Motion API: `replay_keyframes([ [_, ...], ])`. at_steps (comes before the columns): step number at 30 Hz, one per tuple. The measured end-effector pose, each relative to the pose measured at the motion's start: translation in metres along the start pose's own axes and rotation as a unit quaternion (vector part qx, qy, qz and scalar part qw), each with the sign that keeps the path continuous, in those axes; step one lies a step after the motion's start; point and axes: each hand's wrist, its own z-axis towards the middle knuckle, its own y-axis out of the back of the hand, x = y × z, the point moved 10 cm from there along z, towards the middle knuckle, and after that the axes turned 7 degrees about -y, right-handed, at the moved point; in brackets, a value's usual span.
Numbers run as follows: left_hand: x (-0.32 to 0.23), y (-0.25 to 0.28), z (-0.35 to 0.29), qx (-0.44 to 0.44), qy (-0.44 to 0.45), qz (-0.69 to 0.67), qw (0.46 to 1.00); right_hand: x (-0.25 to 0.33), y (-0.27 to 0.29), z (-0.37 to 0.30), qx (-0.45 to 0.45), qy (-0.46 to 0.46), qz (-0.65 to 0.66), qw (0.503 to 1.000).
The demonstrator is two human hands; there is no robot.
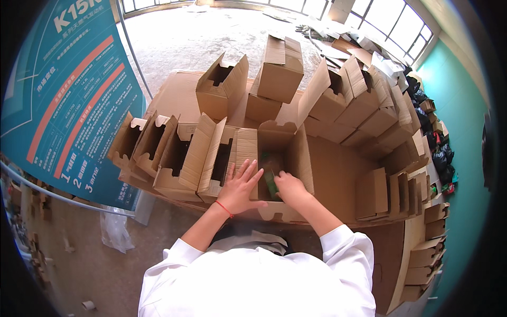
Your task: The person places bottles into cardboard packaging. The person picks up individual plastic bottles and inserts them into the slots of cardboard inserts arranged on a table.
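An open cardboard box (pixel 301 169) stands directly in front of me, its top flaps raised. Inside it lies a green and partly clear item (pixel 271 182), perhaps a bottle; its full shape is hidden. My right hand (pixel 291 189) reaches over the near edge into this box, its fingers curled against the green item. With fingers spread flat, my left hand (pixel 242 186) rests on the box's left flap (pixel 246 148) and holds nothing. A red cord circles my left wrist.
Several open boxes (pixel 174 161) stand to the left on the cardboard-covered table (pixel 332 179). Two boxes are stacked (pixel 280 68) at the back, and more boxes (pixel 359 100) line the right side. A teal banner (pixel 68 105) stands at left; a plastic bag (pixel 116 230) lies below it.
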Motion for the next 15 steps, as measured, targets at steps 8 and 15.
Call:
replay_keyframes([
  [8, 0.004, 0.000, -0.007, 0.053, -0.062, -0.093, 0.992, -0.031, 0.066, -0.092, -0.111, 0.035, 0.046, 0.992],
  [15, -0.021, 0.031, 0.020, -0.074, -0.030, -0.101, 0.992, -0.044, 0.070, -0.107, -0.336, -0.079, 0.191, 0.919],
])
